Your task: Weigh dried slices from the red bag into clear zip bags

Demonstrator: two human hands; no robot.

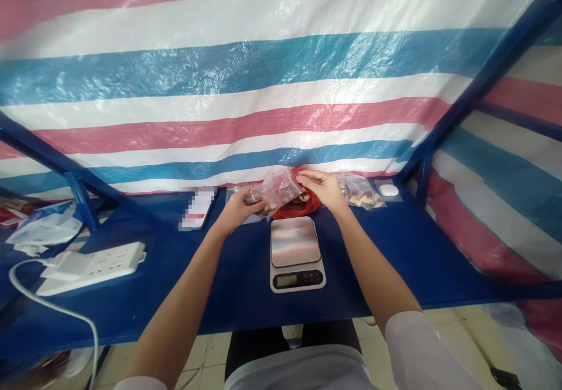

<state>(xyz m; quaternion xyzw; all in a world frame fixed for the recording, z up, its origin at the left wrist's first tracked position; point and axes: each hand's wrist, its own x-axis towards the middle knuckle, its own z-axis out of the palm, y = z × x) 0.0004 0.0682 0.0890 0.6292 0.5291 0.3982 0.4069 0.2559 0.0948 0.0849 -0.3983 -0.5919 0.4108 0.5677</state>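
Observation:
A clear plastic bag [281, 186] with pale brown, chip-like pieces in its lower left part is gripped by my left hand [240, 207], fingers closed on its side. Just behind and right of it, a red plastic bag [312, 205] lies open with similar pieces inside. My right hand [319, 186] is over the red bag at the clear bag's upper right; its thumb and fingertips are pinched together, and what they hold is too small to make out. In front of the bags sits a white kitchen scale [296, 255] with a bare, shiny plate.
Right of my right hand lie filled clear bags [362, 195] and a white rounded object [389, 190]. A phone-like white item [199, 207] is at the left. A power strip [100, 267] with a cable lies further left on the blue table [395, 261]. Blue frame bars [432, 144] slope at the sides.

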